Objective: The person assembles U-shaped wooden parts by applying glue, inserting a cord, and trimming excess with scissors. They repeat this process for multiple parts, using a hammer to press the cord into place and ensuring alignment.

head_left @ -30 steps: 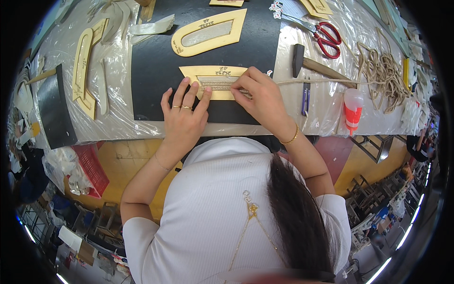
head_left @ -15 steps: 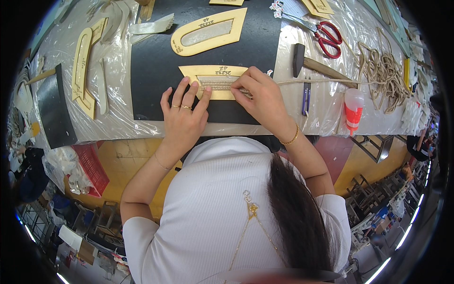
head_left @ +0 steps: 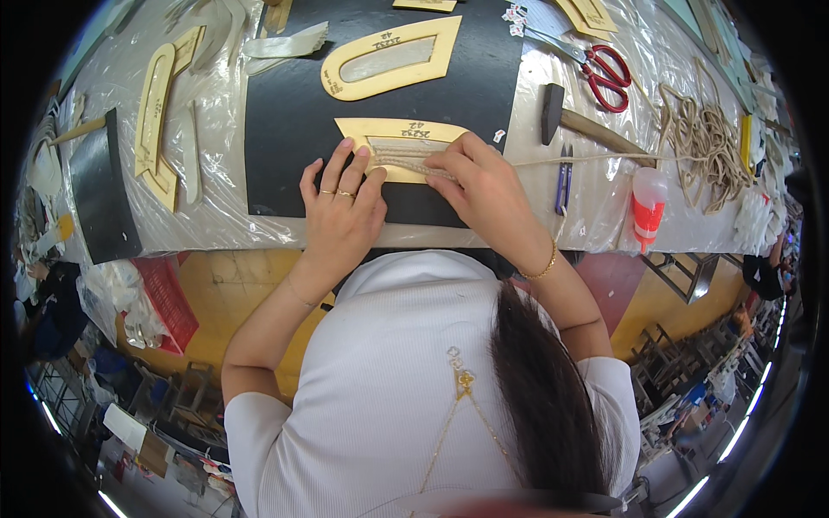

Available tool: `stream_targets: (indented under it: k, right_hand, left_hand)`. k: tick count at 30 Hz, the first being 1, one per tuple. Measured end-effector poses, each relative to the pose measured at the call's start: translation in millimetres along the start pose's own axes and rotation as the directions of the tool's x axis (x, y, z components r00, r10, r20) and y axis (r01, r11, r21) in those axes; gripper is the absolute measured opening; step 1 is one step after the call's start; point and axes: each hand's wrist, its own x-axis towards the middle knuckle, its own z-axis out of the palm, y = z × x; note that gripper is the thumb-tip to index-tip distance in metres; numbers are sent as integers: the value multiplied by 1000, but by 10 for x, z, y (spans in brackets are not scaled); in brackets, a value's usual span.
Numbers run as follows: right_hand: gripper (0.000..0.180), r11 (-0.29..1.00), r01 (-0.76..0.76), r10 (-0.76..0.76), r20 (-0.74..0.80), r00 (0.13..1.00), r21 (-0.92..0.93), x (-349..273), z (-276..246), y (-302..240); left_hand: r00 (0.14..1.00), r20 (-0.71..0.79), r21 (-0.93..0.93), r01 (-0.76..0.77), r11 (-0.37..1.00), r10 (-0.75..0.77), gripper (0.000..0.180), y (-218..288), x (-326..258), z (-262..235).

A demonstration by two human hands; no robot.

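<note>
A flat cream template point(head_left: 363, 128) with a slot lies in front of me on a black mat point(head_left: 285, 155). Rows of beige cord point(head_left: 406, 155) run along the slot. My left hand point(head_left: 341, 216) has its fingers spread, the tips resting on the template's left end and the start of the cord rows. At the slot's right end my right hand point(head_left: 488, 186) pinches the cord between thumb and fingers, covering that end of the template. From there the cord trails right to a loose tangled heap point(head_left: 704, 142).
Beyond lies another template point(head_left: 393, 60) with a filled-in middle. To the right are a hammer point(head_left: 596, 134), red-handled scissors point(head_left: 609, 78), purple thread snips point(head_left: 564, 181) and a red-and-clear bottle point(head_left: 648, 207). On the left are more templates point(head_left: 155, 121) and white strips point(head_left: 192, 155).
My right hand has turned slightly, its fingers now reaching further over the slot, and a strand slants along the slot's lower edge. My left hand stays at the template's left end. The view shifted slightly.
</note>
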Motion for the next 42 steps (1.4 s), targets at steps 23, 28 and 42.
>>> stream_targets:
  k: [23, 28, 42]
  right_hand:
    - [15, 845, -34, 171, -209, 963, 534, 454, -281, 121]
    - [17, 935, -80, 129, -121, 984, 346, 424, -254, 160]
    - [19, 939, -126, 185, -161, 969, 320, 332, -278, 155]
  left_hand:
    - [997, 64, 36, 31, 999, -33, 60, 76, 109, -109]
    - [995, -71, -190, 54, 980, -68, 32, 134, 410, -61]
    - [981, -2, -67, 193, 979, -194, 13, 341, 709, 100]
